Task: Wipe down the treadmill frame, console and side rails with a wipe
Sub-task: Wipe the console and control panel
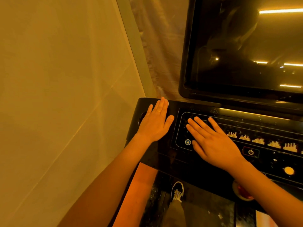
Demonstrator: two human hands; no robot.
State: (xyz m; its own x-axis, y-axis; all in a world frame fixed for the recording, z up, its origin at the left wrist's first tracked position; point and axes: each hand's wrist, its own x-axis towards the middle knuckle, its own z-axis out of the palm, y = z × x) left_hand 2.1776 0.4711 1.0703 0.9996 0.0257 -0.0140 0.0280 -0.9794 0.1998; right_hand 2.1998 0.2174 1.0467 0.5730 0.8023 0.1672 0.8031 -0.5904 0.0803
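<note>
The black treadmill console (205,167) fills the right half of the view, with a dark glossy screen (246,46) above its button panel. My left hand (155,123) lies flat with straight fingers on the console's left corner, over a round recess. A small pale edge, perhaps a wipe (166,102), peeks out past its fingertips. My right hand (211,141) lies flat on the left end of the button panel, fingers spread, beside a blue arrow button (188,142). I cannot tell whether anything lies under the right hand.
A pale wall (65,95) stands close on the left. A power button (250,152), a yellow knob (288,170) and a red stop button (242,192) sit right of my right hand. My shoe (177,191) stands on the belt below, beside an orange side rail (137,190).
</note>
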